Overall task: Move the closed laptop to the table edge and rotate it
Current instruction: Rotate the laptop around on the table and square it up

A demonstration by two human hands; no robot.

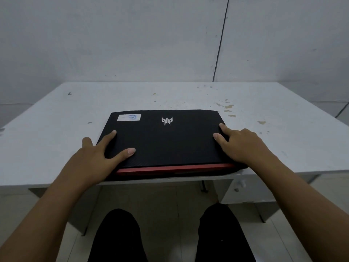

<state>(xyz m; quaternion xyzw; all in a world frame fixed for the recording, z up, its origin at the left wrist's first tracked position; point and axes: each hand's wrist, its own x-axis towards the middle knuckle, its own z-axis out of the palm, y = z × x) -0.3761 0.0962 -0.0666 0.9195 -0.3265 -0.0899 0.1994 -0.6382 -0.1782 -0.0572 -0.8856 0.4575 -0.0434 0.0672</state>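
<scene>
A closed black laptop [170,140] with a silver logo, a white sticker and a red strip along its near side lies flat at the front edge of the white table [283,144]. Its near side slightly overhangs the edge. My left hand [98,154] grips the laptop's near left corner, thumb and a finger on the lid, other fingers down the side. My right hand [239,146] holds the near right corner, two fingers resting on the lid.
The table has brown stains [228,108] at the back right and stands against a pale wall [132,44]. A thin dark cable [220,44] runs down the wall behind it. My legs in black trousers [117,237] are below the table edge.
</scene>
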